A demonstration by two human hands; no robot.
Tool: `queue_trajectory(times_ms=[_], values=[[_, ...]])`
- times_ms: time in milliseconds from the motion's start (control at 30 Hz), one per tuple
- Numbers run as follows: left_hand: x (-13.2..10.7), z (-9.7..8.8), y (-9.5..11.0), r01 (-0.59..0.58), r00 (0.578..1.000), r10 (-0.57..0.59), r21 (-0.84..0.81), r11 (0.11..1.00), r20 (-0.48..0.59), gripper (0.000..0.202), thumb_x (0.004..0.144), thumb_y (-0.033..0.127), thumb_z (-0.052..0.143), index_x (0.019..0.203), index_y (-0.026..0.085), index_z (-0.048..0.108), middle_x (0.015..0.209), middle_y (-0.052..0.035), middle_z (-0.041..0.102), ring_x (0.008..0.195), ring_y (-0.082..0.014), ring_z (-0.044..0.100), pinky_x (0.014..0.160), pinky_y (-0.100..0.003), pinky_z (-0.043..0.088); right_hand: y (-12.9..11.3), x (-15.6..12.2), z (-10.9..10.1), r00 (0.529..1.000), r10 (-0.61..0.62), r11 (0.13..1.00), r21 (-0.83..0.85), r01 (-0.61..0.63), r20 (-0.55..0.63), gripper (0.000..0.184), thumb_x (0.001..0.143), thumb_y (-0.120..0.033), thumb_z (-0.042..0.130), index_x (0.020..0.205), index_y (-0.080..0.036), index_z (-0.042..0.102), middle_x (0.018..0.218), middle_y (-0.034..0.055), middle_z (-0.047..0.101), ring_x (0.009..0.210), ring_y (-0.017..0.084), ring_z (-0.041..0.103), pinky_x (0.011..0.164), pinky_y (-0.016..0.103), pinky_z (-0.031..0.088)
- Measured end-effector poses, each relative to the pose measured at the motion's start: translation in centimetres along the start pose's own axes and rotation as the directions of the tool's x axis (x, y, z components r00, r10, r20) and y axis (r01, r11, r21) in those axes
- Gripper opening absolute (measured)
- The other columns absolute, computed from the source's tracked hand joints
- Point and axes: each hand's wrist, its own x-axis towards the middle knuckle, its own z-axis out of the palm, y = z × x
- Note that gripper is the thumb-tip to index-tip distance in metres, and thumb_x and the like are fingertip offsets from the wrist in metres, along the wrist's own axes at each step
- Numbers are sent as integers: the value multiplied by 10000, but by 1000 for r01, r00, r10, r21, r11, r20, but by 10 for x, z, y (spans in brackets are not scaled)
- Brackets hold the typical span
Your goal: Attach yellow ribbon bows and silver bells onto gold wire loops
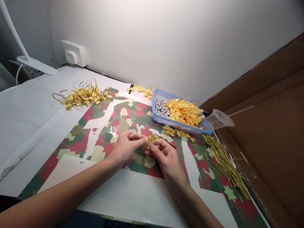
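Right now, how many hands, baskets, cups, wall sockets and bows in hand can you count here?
Left hand: 1
Right hand: 1
Yellow ribbon bow in hand: 1
Blue basket: 1
Plastic cup: 1
Wall socket: 1
Total: 6

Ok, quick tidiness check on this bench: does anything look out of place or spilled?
A clear plastic cup lies tipped on its side beside the blue plastic basket, which looks accidental. Loose yellow ribbon bows also sit outside the basket, on the red-and-green patterned paper.
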Motion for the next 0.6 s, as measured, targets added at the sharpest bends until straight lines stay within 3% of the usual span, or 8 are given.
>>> queue_trajectory(times_ms=[167,400,600], values=[[-1,1,2,6,1000,-6,-3,1000,-17,481,514,212,712,527,215,231,552,42,575,512,-83,462,526,-226,364,0,0,1,999,-36,999,-30,36,-2,320,643,-453,731,741,-195,569,705,-27,588,557,108,579,631,274,532],[-1,2,5,20,999,-23,-71,997,-34,479,519,194,727,523,213,249,608,5,650,583,-113,549,566,-238,404,-7,-3,5,979,-190,958,-232,168,-74,264,719,-438,659,760,-194,570,655,-22,543,623,136,565,610,269,516],[3,-1,1,25,1000,-24,-130,991,12,490,549,198,739,533,214,250,569,34,583,583,-97,548,609,-232,431,-4,0,-1,958,-284,920,-288,266,-24,177,795,-372,598,794,-196,589,710,-11,576,670,134,574,622,253,497]])
